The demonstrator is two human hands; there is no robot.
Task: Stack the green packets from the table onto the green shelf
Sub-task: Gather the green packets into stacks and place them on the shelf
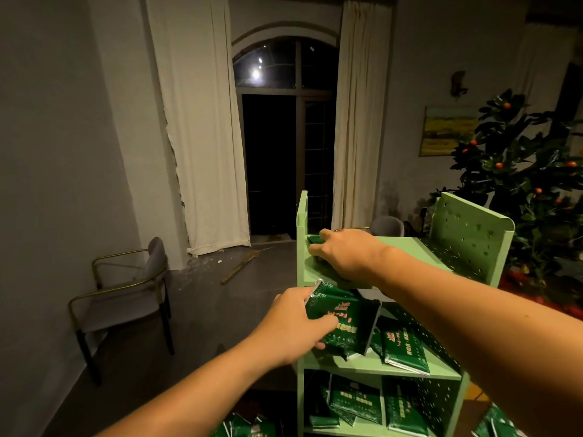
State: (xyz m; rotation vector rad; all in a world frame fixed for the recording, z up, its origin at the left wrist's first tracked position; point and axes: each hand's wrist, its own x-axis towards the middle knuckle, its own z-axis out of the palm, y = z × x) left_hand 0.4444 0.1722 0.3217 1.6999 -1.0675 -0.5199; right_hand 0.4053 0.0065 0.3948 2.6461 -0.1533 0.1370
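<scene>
Setting a green packet (315, 244) on the green shelf (426, 250), right hand (344, 253) clamped; left hand (296, 323) gripping another packet (340, 323) at six o'clock; best laid flat, squared.

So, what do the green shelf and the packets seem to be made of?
Green shelf: probably thin painted sheet metal, matte, with punched holes and rounded corners. Packet in the left hand: likely glossy plastic or foil film; it shines and has a crimped silver edge.

Green shelf (372, 367) near right, its top tier mostly bare on the right side, middle tier crowded by leaning green packets (403, 348), bottom tier packed, open floor (202, 310) left, chair (126, 294) far left.
</scene>
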